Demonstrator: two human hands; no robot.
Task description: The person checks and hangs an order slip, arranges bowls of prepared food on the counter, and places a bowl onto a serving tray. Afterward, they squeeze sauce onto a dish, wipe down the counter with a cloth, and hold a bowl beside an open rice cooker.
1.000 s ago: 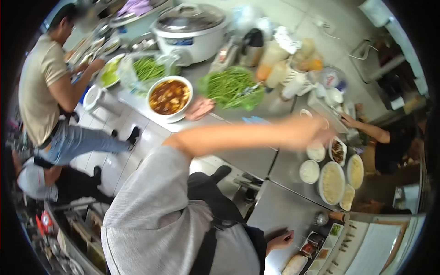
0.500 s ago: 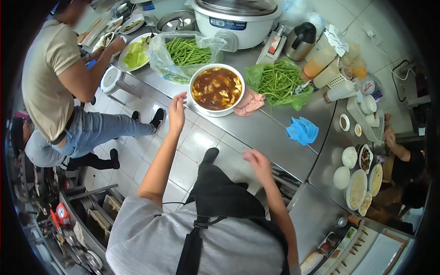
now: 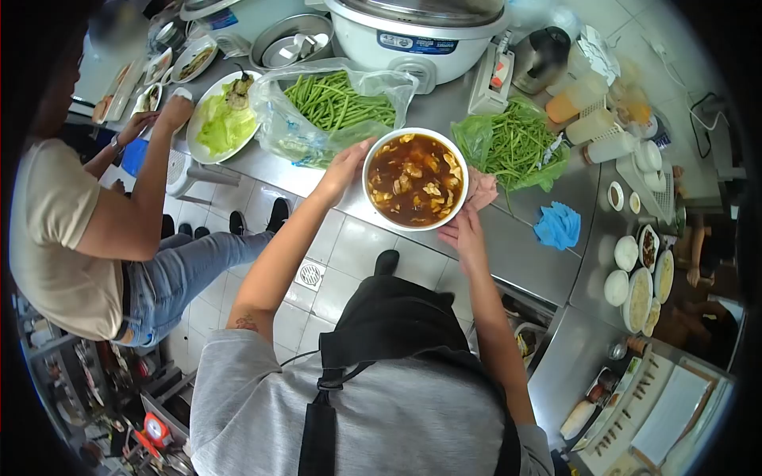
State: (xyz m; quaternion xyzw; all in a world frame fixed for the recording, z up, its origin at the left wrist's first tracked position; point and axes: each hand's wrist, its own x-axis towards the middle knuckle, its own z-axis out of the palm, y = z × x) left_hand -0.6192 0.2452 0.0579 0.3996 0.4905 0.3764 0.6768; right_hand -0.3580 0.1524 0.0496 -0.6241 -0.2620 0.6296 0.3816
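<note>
A white bowl (image 3: 375, 208) holds dark brown soup (image 3: 414, 181) with pale pieces in it, at the front edge of the steel counter. My left hand (image 3: 346, 170) grips its left side, fingers against the outer wall. From the lower right, my right hand (image 3: 466, 236) holds it near the base, with some fingertips hidden beneath. Whether the bowl still rests on the counter, I cannot tell. Just behind its right side lies a crumpled pink cloth (image 3: 481, 189).
Green beans fill a clear bag (image 3: 274, 119) and a green bag (image 3: 548, 170) behind the bowl. A rice cooker (image 3: 444, 67) stands at the back. A blue cloth (image 3: 558, 225) lies right. A co-worker (image 3: 71, 238) stands left, beside a lettuce plate (image 3: 195, 147). Several filled dishes (image 3: 637, 301) sit right.
Both my hands have come in from apart and closed on the bowl's sides. The view has shifted, and the co-worker on the left appears nearer.
</note>
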